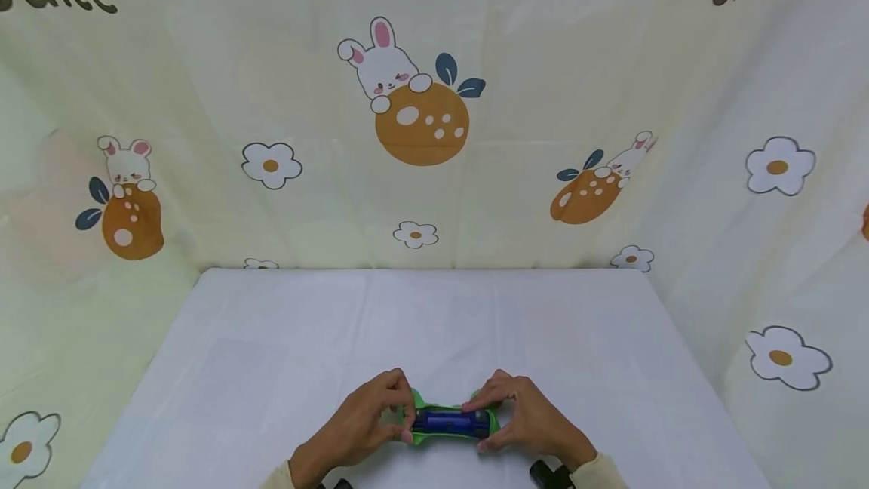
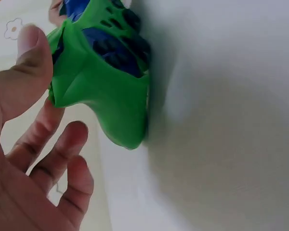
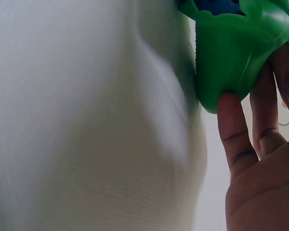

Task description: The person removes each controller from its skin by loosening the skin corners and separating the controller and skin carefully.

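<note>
On the white table, close to its near edge, lies a blue oblong body in a green rubbery cover with rounded feet jutting from its corners. Its kind does not show. My left hand pinches the cover's left end between thumb and index finger, the other fingers loosely bent below in the left wrist view. At the opposite end my right hand grips with the thumb in front and fingers behind. In the right wrist view, a fingertip presses a green foot. Dark openings show along the cover's underside in the left wrist view.
White cloth covers the table. Behind and beside it hangs a pale curtain printed with rabbits, oranges and flowers. A black wrist device is strapped near the right sleeve.
</note>
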The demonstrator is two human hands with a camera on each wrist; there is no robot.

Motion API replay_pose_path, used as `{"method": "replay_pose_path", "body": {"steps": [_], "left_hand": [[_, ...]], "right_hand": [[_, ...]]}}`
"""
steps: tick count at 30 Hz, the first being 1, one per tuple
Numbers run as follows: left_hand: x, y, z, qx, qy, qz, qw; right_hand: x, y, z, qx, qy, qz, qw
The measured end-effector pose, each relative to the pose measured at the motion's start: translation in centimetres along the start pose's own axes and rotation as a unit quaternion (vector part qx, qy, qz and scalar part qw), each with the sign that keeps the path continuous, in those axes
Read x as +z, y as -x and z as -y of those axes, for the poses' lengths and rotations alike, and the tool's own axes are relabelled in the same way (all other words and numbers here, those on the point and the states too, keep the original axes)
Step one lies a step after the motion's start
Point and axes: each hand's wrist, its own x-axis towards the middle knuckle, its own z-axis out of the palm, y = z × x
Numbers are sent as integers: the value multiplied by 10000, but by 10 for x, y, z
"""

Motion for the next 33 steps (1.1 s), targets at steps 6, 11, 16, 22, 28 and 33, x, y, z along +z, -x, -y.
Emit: {"method": "replay_pose_path", "body": {"steps": [6, 11, 16, 22, 28, 33], "left_hand": [[0, 8, -3, 11, -948, -230, 9952], [2, 13, 2, -281, -1178, -318, 9921], [7, 13, 6, -484, -633, -754, 9940], [14, 14, 9, -833, 379, -1273, 9876], [27, 12, 14, -855, 502, -1277, 9868], [36, 8, 14, -806, 303, -1381, 9867]], "right_hand": [[-1, 0, 1, -117, -110, 31, 9999], [-3, 1, 1, -90, -183, 76, 9998], [-4, 0, 3, 39, -176, 133, 9997], [-5, -1, 4, 326, -266, 129, 9990], [-6, 0, 7, 437, -265, -63, 9987], [-5, 1, 10, 531, -346, -270, 9976]]}}
